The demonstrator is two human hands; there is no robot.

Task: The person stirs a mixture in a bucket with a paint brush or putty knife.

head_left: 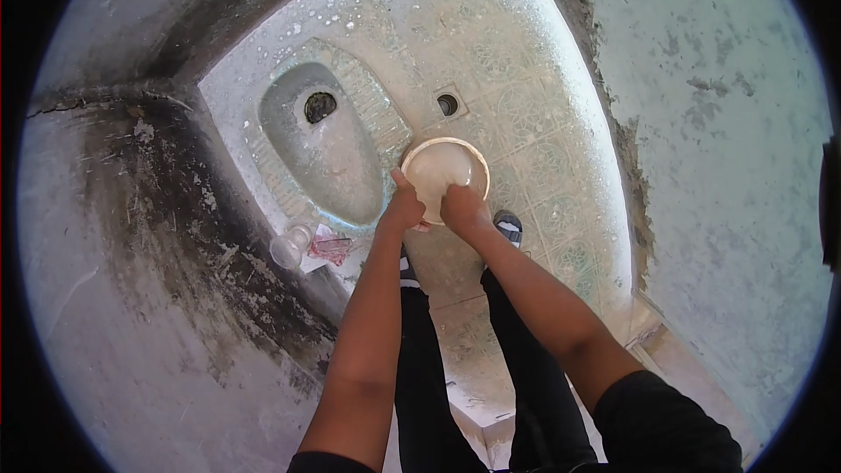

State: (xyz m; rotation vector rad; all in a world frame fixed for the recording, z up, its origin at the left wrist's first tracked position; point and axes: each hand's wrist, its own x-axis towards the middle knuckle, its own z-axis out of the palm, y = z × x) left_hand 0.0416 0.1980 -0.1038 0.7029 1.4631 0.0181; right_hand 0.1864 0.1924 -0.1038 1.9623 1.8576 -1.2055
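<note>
A round, pale bucket (484,162) with cloudy water inside stands between my feet and the squat toilet. My left hand (403,208) grips its near left rim, the thumb lying along the outside. Over the near right rim, my right hand (462,208) reaches into the bucket with its fingers curled closed. Those fingertips are hidden, and I cannot make out what they hold, if anything. To the left of the bucket is the squat toilet (337,162), its pan pale and stained, with a dark drain hole at the far end.
A floor drain (448,104) opens beyond the bucket in the patterned tile floor (534,158). At the left wall sit a clear plastic container (289,248) and a red-and-white packet (329,246). Walls close in on both sides; a raised ledge (491,434) lies behind my feet.
</note>
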